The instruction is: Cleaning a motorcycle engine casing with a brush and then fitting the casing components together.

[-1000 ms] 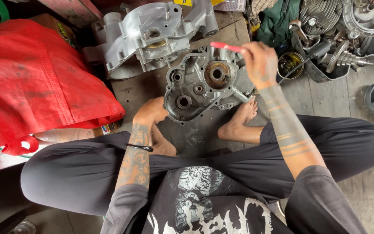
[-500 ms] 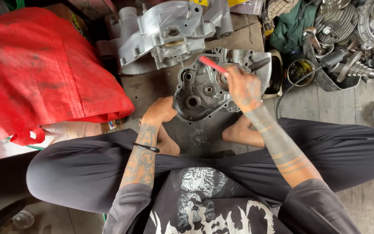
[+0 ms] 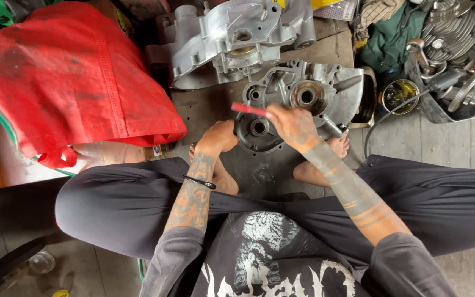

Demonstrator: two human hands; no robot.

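Fingers (image 3: 281, 116) of the right hand (image 3: 292, 127) are clenched round a thin red-handled tool (image 3: 248, 109), its working end hidden over the crankcase half (image 3: 303, 102). The left hand (image 3: 221, 136) cups the casing's near rim, whether gripping or merely bracing I cannot tell. The casing lies on the wooden floor (image 3: 204, 104) between the person's bare feet, just in front of a second, brighter casing (image 3: 232, 38). It is rough, grimy cast aluminium with round bearing bores; a slip could score a bore or jab the steadying hand. A soft, stained red cloth bag (image 3: 72, 82) slumps at the floor's left edge.
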